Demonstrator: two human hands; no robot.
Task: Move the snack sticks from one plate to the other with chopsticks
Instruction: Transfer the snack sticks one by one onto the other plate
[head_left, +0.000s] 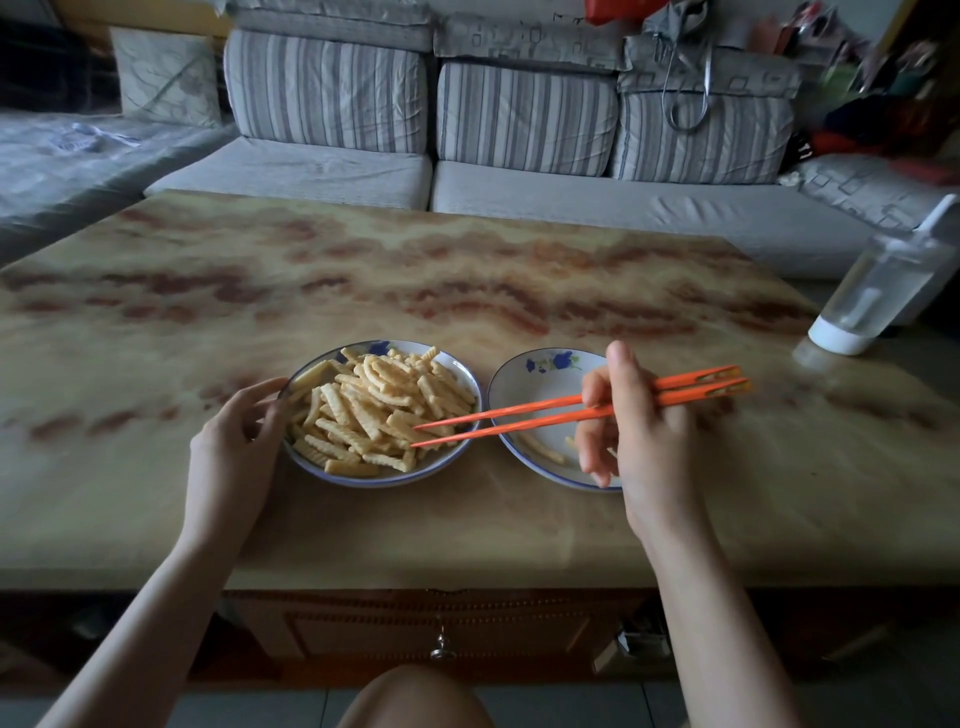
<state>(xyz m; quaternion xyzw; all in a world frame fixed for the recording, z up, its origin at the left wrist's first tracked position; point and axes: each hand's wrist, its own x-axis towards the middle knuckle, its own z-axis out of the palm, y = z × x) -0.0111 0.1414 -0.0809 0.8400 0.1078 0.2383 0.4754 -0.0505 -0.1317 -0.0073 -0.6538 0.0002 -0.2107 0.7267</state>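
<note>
Two white plates with blue rims sit side by side on the brown and yellow bench (467, 270), close to the near edge. The left plate (384, 481) is full of snack sticks (374, 410). They are pale yellow and wavy, and they lie in a big heap. The right plate (540, 382) is almost bare. Two sticks (543, 449) lie in it near the front, partly behind the fingers.

The left hand (234, 436) is at the left side of the full plate. Its fingers are bent, and the fingertips pinch the rim there.

The right hand (641, 431) is over the right plate. Its fingers are wrapped around a pair of orange chopsticks (561, 408) and hold them tight. The chopsticks reach to the left, across the gap between the plates. Their thin tips are on the right side of the heap of snack sticks. The tips are a little apart, and I cannot tell if a stick is caught between them.

A clear bottle (883, 291) with a white bottom stands at the far right of the bench. A gray striped sofa (519, 119) is behind the bench.
</note>
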